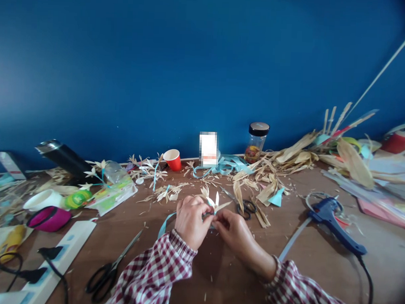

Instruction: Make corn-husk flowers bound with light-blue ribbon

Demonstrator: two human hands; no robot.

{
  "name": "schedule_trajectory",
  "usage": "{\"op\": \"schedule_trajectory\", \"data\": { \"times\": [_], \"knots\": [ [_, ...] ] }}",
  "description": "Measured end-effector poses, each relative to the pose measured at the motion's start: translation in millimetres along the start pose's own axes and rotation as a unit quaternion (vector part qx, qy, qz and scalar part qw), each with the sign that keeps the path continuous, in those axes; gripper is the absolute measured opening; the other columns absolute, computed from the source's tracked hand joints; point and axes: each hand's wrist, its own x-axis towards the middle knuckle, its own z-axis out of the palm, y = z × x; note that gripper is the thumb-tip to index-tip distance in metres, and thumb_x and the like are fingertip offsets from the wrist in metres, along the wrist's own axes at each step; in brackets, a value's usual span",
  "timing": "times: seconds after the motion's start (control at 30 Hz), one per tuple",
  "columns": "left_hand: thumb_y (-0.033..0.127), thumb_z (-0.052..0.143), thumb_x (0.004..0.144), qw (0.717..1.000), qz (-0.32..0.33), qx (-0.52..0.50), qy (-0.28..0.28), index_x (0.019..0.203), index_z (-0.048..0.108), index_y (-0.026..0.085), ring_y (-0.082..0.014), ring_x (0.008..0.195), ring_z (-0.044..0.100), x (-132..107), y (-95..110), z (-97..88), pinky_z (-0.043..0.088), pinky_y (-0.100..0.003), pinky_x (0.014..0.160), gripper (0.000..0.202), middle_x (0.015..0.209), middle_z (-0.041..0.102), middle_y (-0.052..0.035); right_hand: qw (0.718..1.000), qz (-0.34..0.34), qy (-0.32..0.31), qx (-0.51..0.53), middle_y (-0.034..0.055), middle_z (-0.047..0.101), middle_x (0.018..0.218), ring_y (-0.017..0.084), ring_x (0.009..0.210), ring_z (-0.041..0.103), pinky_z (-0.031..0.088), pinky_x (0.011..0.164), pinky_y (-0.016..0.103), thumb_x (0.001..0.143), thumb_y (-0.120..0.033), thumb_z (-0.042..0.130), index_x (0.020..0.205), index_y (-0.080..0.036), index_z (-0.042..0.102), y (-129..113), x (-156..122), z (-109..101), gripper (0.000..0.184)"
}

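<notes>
Between my hands is a small flower of pale corn husk strips (216,200), its petals pointing up and outward. My left hand (192,218) pinches it from the left, fingers closed around its base. From the right, the thumb and fingertips of my right hand (234,230) press together at the same base, touching or nearly touching the left fingertips. A light blue ribbon (166,224) trails from beneath my left hand toward the table. Just beyond the hands lie black-handled scissors (246,209) among husk scraps. The flower's lower end is hidden by my fingers.
Larger scissors (103,277) lie at the left front, beside a white power strip (66,249). A blue glue gun (339,227) rests at the right with its cord. Along the wall stand a red paper cup (174,162), a lidded jar (256,143) and dried husks (297,148).
</notes>
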Motion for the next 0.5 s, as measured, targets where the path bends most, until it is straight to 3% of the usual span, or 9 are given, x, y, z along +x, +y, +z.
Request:
{"op": "schedule_trajectory", "data": {
  "times": [0.13,0.3,0.5],
  "knots": [
    [0.021,0.071,0.067,0.998,0.033,-0.007,0.044,0.064,0.064,0.021,-0.0211,0.079,0.05,-9.2,-0.4,2.8,0.034,-0.037,0.073,0.008,0.072,0.061,-0.0009,1.0,0.007,-0.018,0.013,-0.0012,0.054,0.057,0.01,0.053,0.043,0.032,0.05,0.02,0.076,-0.018,0.051,0.065,-0.014,0.057,-5.8,0.8,-3.5,0.013],
    [0.014,0.063,0.074,0.995,0.075,-0.031,0.06,0.066,0.065,0.022,-0.0185,0.075,0.049,-18.8,-4.7,1.6,0.034,-0.036,0.073,0.011,0.07,0.062,-0.0002,0.995,-0.006,-0.063,0.076,-0.0007,0.055,0.06,0.01,0.056,0.043,0.034,0.051,0.02,0.077,-0.019,0.048,0.062,-0.014,0.055,-7.7,-0.7,-5.9,0.017],
    [0.015,0.063,0.076,0.983,0.166,-0.037,0.075,0.07,0.067,0.024,-0.0169,0.073,0.049,-23.0,-11.9,-1.9,0.033,-0.036,0.074,0.011,0.064,0.062,0.0018,0.989,0.051,-0.086,0.105,-0.0026,0.052,0.055,0.009,0.05,0.041,0.032,0.046,0.018,0.071,-0.021,0.056,0.065,-0.013,0.056,-5.8,-5.3,-3.6,0.01]
  ]
}}
